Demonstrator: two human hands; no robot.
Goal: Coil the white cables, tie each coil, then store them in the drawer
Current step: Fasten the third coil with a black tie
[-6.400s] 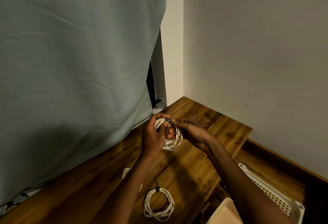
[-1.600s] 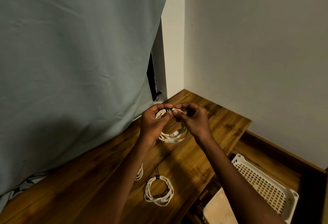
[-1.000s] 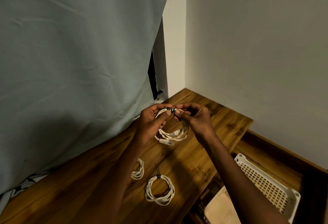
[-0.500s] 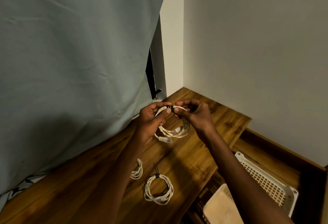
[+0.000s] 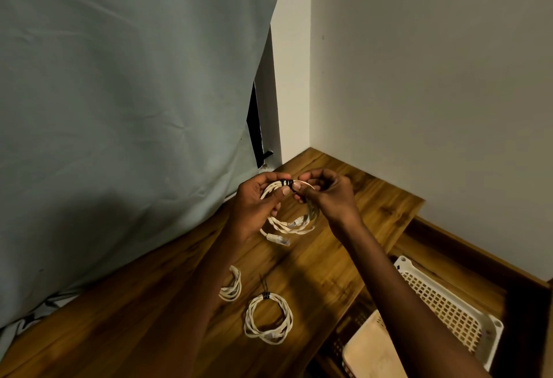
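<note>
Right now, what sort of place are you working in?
Probably a corner of a home room: a wooden desktop against plain walls, a grey curtain on the left, and an open drawer holding white baskets.

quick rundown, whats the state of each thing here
held coil: off the table, black tie at its top
left hand: grips the coil
right hand: pinches at the tie
tied coil: lying on the table
third coil: on the table, partly hidden
white basket: in the open drawer

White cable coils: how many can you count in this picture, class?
3: one coil held up in both hands, one tied coil on the desktop, one partly hidden behind the left forearm.
</note>
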